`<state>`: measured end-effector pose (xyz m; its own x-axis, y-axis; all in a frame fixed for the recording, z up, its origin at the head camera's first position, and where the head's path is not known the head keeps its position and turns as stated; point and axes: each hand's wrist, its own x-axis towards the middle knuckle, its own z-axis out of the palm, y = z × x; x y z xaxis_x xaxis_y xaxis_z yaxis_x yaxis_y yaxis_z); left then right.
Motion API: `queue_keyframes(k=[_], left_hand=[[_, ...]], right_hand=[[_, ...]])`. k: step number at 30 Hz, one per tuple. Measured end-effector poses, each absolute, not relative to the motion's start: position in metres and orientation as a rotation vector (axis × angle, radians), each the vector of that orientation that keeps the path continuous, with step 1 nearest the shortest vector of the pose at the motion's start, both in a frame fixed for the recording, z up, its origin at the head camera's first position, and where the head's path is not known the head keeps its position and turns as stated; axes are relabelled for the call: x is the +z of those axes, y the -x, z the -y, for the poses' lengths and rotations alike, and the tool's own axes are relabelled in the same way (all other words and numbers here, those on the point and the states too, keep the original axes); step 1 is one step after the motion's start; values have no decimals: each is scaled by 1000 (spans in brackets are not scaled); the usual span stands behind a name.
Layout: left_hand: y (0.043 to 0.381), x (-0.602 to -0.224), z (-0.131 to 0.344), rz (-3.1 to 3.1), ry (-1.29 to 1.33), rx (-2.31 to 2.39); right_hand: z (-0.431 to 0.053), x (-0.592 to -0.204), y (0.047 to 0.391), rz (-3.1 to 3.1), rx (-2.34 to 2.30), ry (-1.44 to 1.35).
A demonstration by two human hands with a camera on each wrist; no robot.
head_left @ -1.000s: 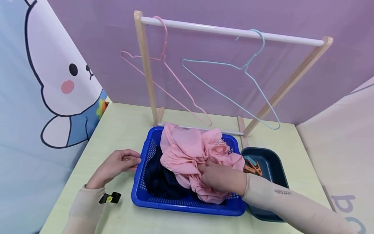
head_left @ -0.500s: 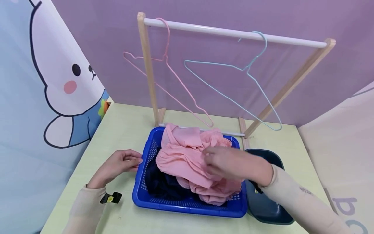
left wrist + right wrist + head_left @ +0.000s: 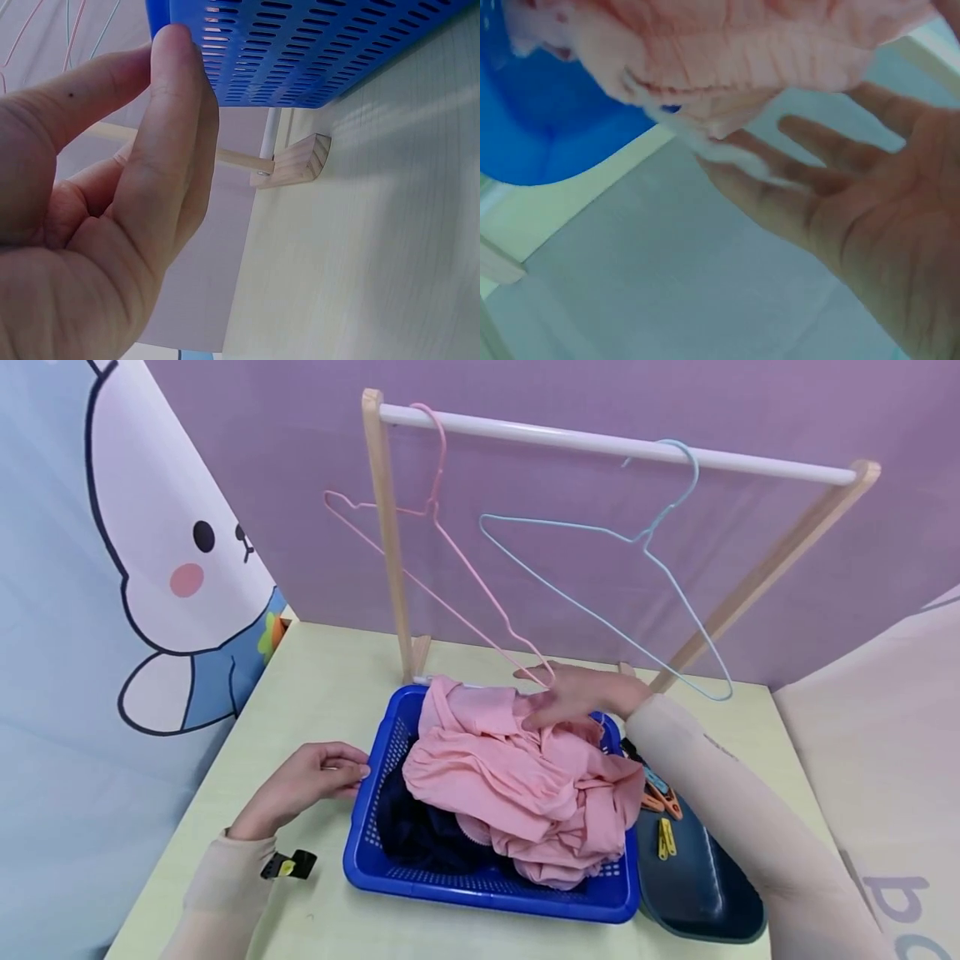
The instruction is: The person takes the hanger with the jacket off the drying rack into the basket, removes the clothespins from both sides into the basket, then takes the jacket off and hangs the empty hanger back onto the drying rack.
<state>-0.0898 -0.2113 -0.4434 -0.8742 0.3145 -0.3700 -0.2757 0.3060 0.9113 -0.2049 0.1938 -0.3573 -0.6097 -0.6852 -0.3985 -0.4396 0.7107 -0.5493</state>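
Note:
A blue plastic basket point(image 3: 480, 896) with slotted walls holds a crumpled pink garment point(image 3: 510, 768) heaped over dark navy cloth point(image 3: 423, 831). My left hand point(image 3: 306, 781) pinches the basket's left rim between thumb and fingers; the left wrist view shows that hand point(image 3: 142, 172) right at the rim. At the far side of the basket, my right hand point(image 3: 581, 689) reaches over the back of the pink garment, fingers extended and spread. In the blurred right wrist view, a white cord point(image 3: 731, 154) hangs from the garment's gathered edge across the fingers of this hand point(image 3: 885, 187).
Behind the basket stands a wooden rack with a white rail point(image 3: 525, 431). A pink hanger point(image 3: 472, 568) and a light-blue hanger point(image 3: 581, 600) hang from it. Right of the basket, a dark teal tray point(image 3: 705, 893) holds orange clothespins point(image 3: 667, 800) and a yellow clothespin point(image 3: 666, 839).
My right hand has let go of the pink garment's middle and moved back to its far edge. The garment lies rearranged, its folds pulled nearer me. The left hand stays at the rim.

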Motion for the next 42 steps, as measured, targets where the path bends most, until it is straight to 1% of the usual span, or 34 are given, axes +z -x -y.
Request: queue_keyframes(k=[4, 7, 10, 14, 17, 20, 22, 26, 30, 37, 42], left_hand=[[90, -443, 211, -2090, -33, 1602], [90, -443, 211, -2094, -30, 1599], [90, -443, 211, -2090, -24, 1601], [91, -444, 212, -2085, -23, 1604], [90, -444, 212, -2086, -26, 1606], [90, -444, 212, -2083, -29, 1610], [90, -444, 212, -2081, -30, 1612], [90, -445, 213, -2083, -38, 1612], [90, -444, 213, -2087, -45, 1608], [90, -445, 213, -2081, -53, 1620], [90, -445, 213, -2078, -58, 1622]], right_hand=[[-185, -363, 214, -2261, -395, 719], [-177, -367, 217, -2265, -350, 735], [-174, -369, 219, -2303, -446, 895], [-175, -374, 221, -2378, -570, 1201], [-179, -376, 222, -2455, -607, 1378], [-184, -374, 219, -2538, -620, 1443], [-186, -369, 215, -2571, -627, 1420], [-191, -352, 198, -2551, -679, 1254], [-198, -335, 172, -2519, -722, 1224], [-203, -332, 117, -2512, -855, 1382], [-196, -337, 79, -2475, -771, 1546]])
